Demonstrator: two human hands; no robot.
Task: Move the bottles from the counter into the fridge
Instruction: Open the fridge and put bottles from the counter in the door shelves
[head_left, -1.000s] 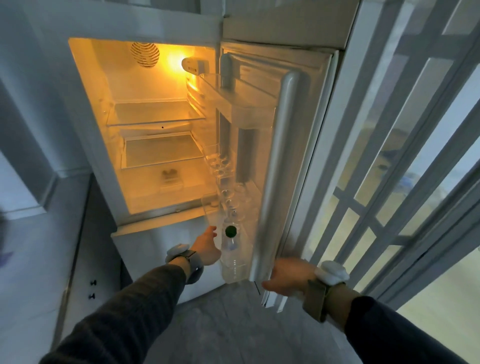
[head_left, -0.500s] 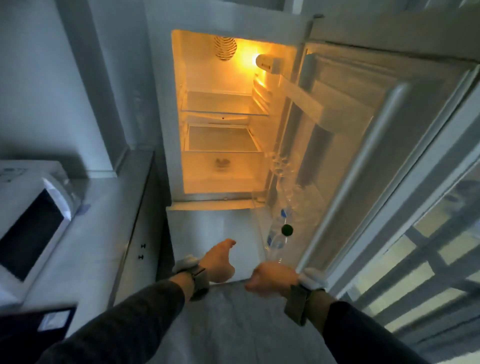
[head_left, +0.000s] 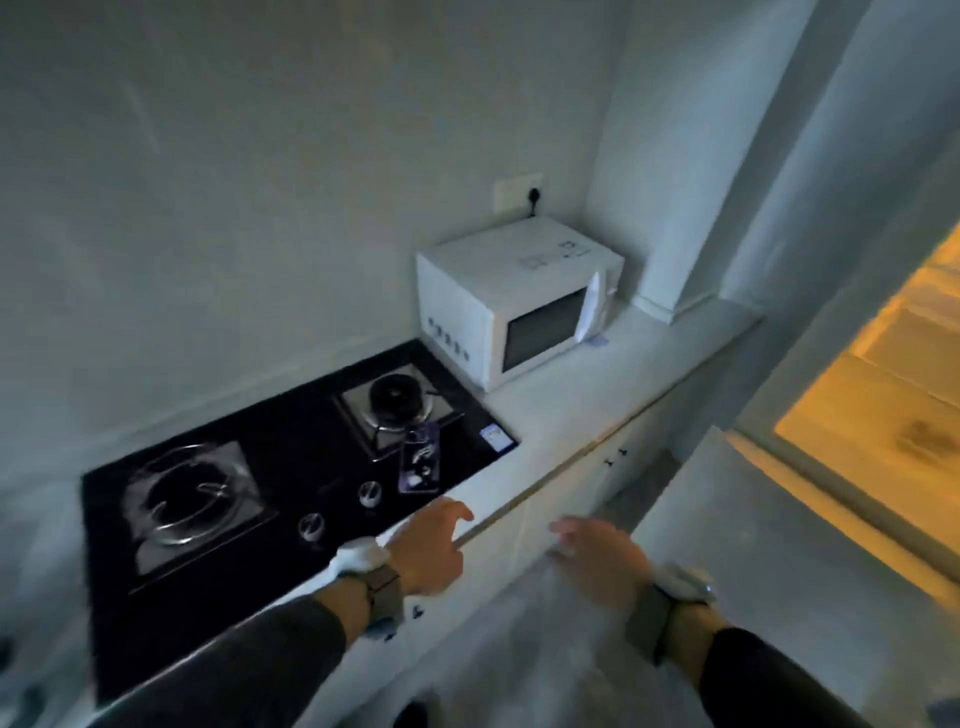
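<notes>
Dim grey walls close in a small kitchen corner, with a pale counter (head_left: 613, 384) running away ahead of both hands. Neither hand holds anything. The left hand (head_left: 434, 545) hovers over the counter's front edge, fingers loosely spread and relaxed, a strap with a white device on its wrist. The right hand (head_left: 597, 558) hangs in front of the cabinet doors (head_left: 582, 483) below the counter, fingers relaxed though blurred, with a similar strap on the wrist.

Just beyond the left hand's fingertips a phone (head_left: 420, 460) in a clear purple case lies on the black hob (head_left: 291, 452), beside two round knobs (head_left: 340, 509). One burner (head_left: 397, 397) sits past the phone; a larger burner (head_left: 187, 493) lies well to the left of the left hand. Farther ahead, between and beyond both hands, a white microwave (head_left: 514, 299) stands on the counter with a wall socket (head_left: 519, 192) above it.

To the right of the right hand, the fridge (head_left: 878, 410) glows orange inside. No bottles show on the visible stretch of counter; I cannot tell where they are.
</notes>
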